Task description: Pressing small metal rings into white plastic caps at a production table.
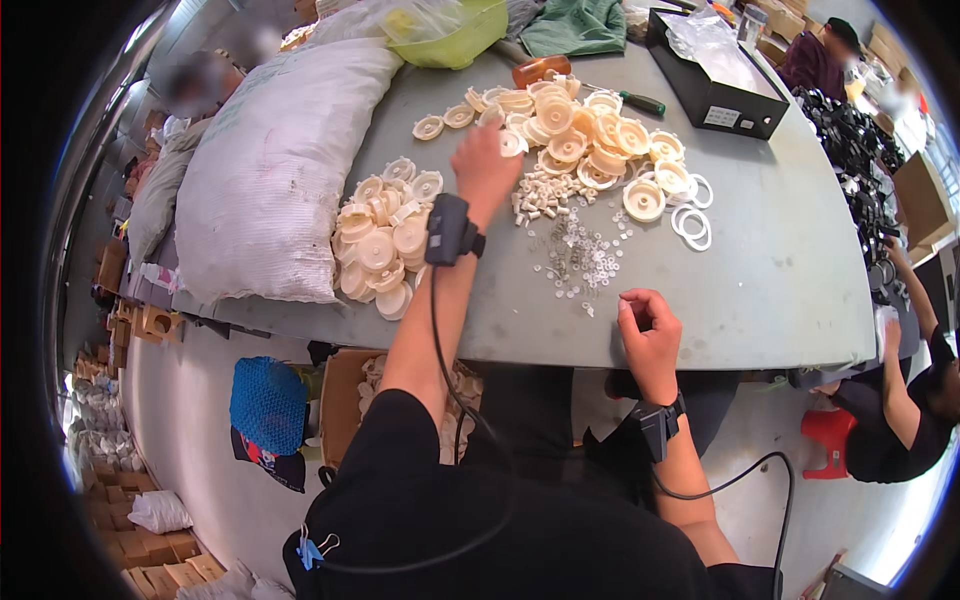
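Right hand (pixel 652 335) hangs at the near edge of the table (pixel 760 310), fingers curled and thumb tip close to the forefinger; whether it pinches anything is unclear. Just beyond lie small translucent rings (pixel 590 262), then short cream pegs (pixel 548 192). Left hand (pixel 487 165) reaches farther, knuckles up and fingers bent, beside a round cream part (pixel 512 143) at the edge of the large heap (pixel 590 135). Its blurred fingertips leave the grip uncertain. Farther off, the heap partly covers a green-handled screwdriver (pixel 643 103).
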A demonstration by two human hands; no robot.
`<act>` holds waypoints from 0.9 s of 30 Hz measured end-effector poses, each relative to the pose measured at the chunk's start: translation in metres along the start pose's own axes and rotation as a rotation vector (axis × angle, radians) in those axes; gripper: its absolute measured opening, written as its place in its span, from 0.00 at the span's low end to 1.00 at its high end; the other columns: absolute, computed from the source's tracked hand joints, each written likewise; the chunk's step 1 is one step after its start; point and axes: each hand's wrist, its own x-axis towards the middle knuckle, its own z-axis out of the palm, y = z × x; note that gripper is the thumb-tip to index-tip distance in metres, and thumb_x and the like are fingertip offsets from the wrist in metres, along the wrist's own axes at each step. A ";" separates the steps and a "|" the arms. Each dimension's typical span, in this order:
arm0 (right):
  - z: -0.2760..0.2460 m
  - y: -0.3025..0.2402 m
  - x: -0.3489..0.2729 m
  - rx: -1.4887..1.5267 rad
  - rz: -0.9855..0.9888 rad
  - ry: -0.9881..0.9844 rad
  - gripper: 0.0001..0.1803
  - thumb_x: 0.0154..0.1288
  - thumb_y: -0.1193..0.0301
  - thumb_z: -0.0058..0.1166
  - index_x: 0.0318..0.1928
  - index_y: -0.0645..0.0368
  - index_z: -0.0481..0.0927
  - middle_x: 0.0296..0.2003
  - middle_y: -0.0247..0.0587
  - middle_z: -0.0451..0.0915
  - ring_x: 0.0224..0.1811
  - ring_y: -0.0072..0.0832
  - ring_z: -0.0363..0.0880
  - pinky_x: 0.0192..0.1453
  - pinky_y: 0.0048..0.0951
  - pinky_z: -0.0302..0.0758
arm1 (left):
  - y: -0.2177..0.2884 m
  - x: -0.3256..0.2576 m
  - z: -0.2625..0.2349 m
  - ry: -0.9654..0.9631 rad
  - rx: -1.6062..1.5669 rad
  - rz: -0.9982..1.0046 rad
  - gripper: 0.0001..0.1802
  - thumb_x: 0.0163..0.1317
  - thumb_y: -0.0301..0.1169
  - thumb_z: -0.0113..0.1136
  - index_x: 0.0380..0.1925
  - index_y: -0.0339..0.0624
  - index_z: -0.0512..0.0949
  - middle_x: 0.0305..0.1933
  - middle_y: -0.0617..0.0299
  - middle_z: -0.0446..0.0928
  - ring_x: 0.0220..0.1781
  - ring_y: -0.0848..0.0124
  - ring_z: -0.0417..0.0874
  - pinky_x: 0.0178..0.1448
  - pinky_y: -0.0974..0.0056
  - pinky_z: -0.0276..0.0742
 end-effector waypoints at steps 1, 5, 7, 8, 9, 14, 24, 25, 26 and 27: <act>0.001 -0.001 0.000 -0.003 -0.004 -0.007 0.05 0.56 0.77 0.53 0.34 0.63 0.76 0.20 0.29 0.72 0.21 0.13 0.65 0.26 0.17 0.64 | -0.002 -0.001 -0.010 0.124 -0.049 0.014 0.32 0.46 0.39 0.64 0.53 0.47 0.68 0.43 0.55 0.73 0.45 0.56 0.75 0.48 0.55 0.70; 0.001 0.004 0.006 0.060 0.020 -0.014 0.06 0.57 0.76 0.52 0.36 0.63 0.76 0.19 0.29 0.71 0.21 0.13 0.65 0.26 0.18 0.64 | 0.014 -0.022 -0.061 0.070 -0.716 -0.148 0.24 0.57 0.38 0.56 0.54 0.46 0.68 0.40 0.61 0.74 0.39 0.69 0.74 0.43 0.65 0.70; 0.001 0.009 0.016 0.049 0.027 -0.046 0.07 0.57 0.75 0.52 0.36 0.62 0.76 0.20 0.29 0.71 0.22 0.14 0.66 0.26 0.18 0.65 | 0.013 -0.039 -0.072 -0.267 -1.406 -0.408 0.23 0.66 0.44 0.41 0.55 0.43 0.67 0.40 0.63 0.75 0.34 0.75 0.74 0.37 0.71 0.69; 0.000 0.009 0.022 0.036 0.038 -0.070 0.08 0.57 0.75 0.53 0.37 0.62 0.76 0.21 0.30 0.72 0.23 0.15 0.67 0.27 0.19 0.65 | 0.015 -0.051 -0.073 -0.266 -1.413 -0.412 0.23 0.66 0.44 0.41 0.55 0.43 0.67 0.40 0.63 0.75 0.34 0.75 0.74 0.37 0.71 0.69; -0.001 0.007 0.029 0.028 0.038 -0.072 0.08 0.57 0.75 0.53 0.37 0.62 0.76 0.21 0.30 0.72 0.23 0.15 0.67 0.27 0.19 0.65 | 0.019 -0.064 -0.073 -0.431 -1.670 -0.468 0.25 0.66 0.47 0.39 0.55 0.42 0.67 0.40 0.62 0.75 0.33 0.75 0.75 0.36 0.70 0.70; 0.010 -0.010 0.072 -0.394 -0.063 -0.187 0.12 0.52 0.69 0.57 0.38 0.57 0.77 0.27 0.38 0.76 0.26 0.32 0.75 0.33 0.31 0.70 | 0.028 -0.109 -0.058 -0.650 -2.067 -0.699 0.28 0.66 0.51 0.36 0.52 0.40 0.68 0.39 0.60 0.77 0.28 0.74 0.75 0.31 0.69 0.71; 0.015 0.023 0.099 -0.355 -0.005 -0.185 0.11 0.53 0.69 0.58 0.38 0.56 0.80 0.33 0.37 0.80 0.32 0.27 0.77 0.35 0.27 0.72 | 0.030 -0.121 -0.041 -0.358 -1.739 -0.666 0.20 0.66 0.42 0.44 0.51 0.39 0.68 0.42 0.55 0.77 0.28 0.72 0.79 0.29 0.71 0.76; 0.013 0.024 0.102 -0.157 0.062 -0.166 0.11 0.53 0.71 0.58 0.39 0.58 0.80 0.33 0.37 0.81 0.31 0.23 0.77 0.34 0.24 0.71 | 0.032 -0.121 -0.042 -0.371 -1.705 -0.627 0.20 0.65 0.41 0.46 0.51 0.40 0.67 0.41 0.56 0.77 0.28 0.72 0.79 0.29 0.72 0.76; 0.012 0.025 0.103 -0.160 0.066 -0.167 0.11 0.53 0.71 0.58 0.39 0.58 0.80 0.33 0.37 0.81 0.31 0.23 0.77 0.34 0.24 0.71 | 0.033 -0.121 -0.041 -0.385 -1.671 -0.587 0.19 0.65 0.39 0.48 0.51 0.41 0.67 0.41 0.56 0.77 0.29 0.72 0.80 0.29 0.72 0.75; 0.011 0.026 0.103 -0.127 0.025 -0.149 0.11 0.53 0.72 0.58 0.39 0.59 0.80 0.34 0.36 0.81 0.30 0.21 0.75 0.33 0.22 0.70 | 0.035 -0.122 -0.040 -0.388 -1.672 -0.591 0.19 0.65 0.39 0.48 0.51 0.41 0.67 0.41 0.56 0.77 0.29 0.72 0.80 0.29 0.72 0.75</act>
